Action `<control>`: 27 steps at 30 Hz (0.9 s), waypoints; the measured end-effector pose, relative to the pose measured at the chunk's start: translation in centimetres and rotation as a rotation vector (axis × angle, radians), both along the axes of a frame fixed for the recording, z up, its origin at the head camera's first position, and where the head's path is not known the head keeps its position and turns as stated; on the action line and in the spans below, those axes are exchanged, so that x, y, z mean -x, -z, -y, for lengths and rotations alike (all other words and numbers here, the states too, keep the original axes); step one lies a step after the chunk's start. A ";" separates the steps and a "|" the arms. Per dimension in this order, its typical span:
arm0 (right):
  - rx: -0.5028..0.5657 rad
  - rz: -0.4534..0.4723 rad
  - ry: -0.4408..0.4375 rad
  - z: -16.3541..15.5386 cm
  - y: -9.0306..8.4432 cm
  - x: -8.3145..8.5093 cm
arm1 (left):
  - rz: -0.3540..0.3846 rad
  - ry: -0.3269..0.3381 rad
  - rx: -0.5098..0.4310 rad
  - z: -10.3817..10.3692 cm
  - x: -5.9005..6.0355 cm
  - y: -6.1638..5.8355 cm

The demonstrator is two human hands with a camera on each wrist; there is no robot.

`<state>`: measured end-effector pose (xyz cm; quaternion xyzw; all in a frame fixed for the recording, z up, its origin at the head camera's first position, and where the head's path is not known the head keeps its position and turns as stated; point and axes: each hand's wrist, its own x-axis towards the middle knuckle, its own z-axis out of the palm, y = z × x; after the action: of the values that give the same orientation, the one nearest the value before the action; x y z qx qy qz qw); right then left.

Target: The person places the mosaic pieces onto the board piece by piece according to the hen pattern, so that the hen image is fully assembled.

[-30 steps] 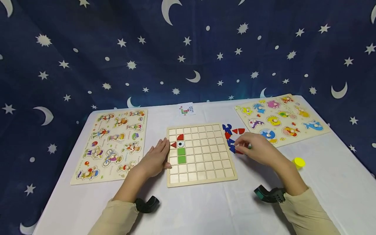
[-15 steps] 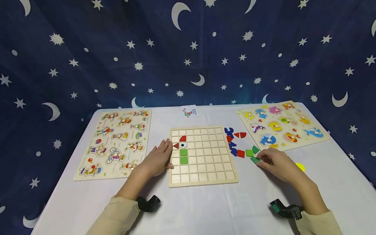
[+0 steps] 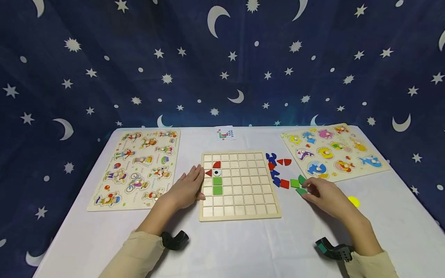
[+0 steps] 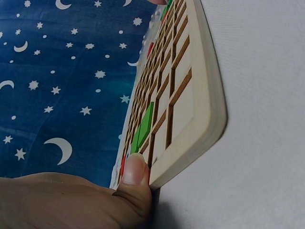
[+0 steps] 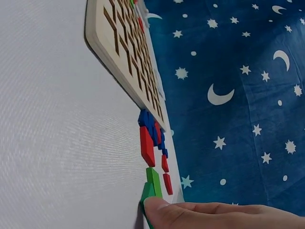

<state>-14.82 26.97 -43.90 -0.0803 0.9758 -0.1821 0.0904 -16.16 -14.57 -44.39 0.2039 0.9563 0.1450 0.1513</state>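
Nearest the viewer, two beige sleeves reach onto the white worktop (image 3: 243, 247), each wrist carrying a dark strap-on camera mount. The left hand (image 3: 185, 189) lies at the 9 o'clock edge of the wooden grid board (image 3: 240, 208), fingers straight and close together, resting flat against the board's side; the left wrist view shows the thumb (image 4: 136, 174) pressed to the board's rim. The right hand (image 3: 325, 195) sits at about 3 o'clock from the board, well off its edge, its fingertips curled down onto a green piece (image 3: 301, 190) lying on the worktop; the right wrist view shows a fingertip (image 5: 159, 207) touching that green piece (image 5: 147, 193), though whether it is pinched or only touched I cannot tell.

Just beyond, a green square (image 3: 294, 183), a red square (image 3: 284, 183) and another green piece lie in a row beside the hand. A yellow disc (image 3: 354, 201) lies at 3 o'clock of the right hand.

On the board, two green tiles (image 3: 217, 185) fill the second column, with an eye tile (image 3: 217, 172) and red pieces (image 3: 213, 168) above them. Further out, at the board's 1 o'clock corner, blue and red loose pieces (image 3: 276, 164) cluster.

A peg puzzle of figures (image 3: 135, 170) lies at 9 o'clock, an animal peg puzzle (image 3: 333, 150) at 2 o'clock, and a small pattern card (image 3: 224, 133) at 12 o'clock by the starry blue backdrop (image 3: 222, 61).
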 end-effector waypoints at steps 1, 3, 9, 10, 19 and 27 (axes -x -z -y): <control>-0.003 0.000 0.000 0.0 0.0 0.0 | -0.002 0.001 -0.001 0.0 0.0 0.0; -0.010 0.002 -0.005 0.1 0.0 0.1 | -0.002 0.001 -0.001 0.0 0.0 -0.1; -0.041 0.021 -0.029 0.2 0.0 0.2 | -0.014 0.014 -0.002 -0.1 -0.1 -0.2; -0.047 0.028 -0.029 0.3 -0.1 0.2 | -0.015 0.017 -0.005 -0.1 -0.1 -0.3; -0.120 0.171 -0.056 1.8 -1.5 0.7 | -0.002 0.012 -0.001 0.0 0.1 0.0; -0.162 0.320 -0.065 4.4 -3.1 1.6 | -0.014 0.024 -0.021 0.1 0.0 0.2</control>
<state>-16.39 22.56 -40.84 -0.0742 0.9573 -0.1101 0.2566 -16.20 -14.66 -44.58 0.2178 0.9533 0.1517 0.1443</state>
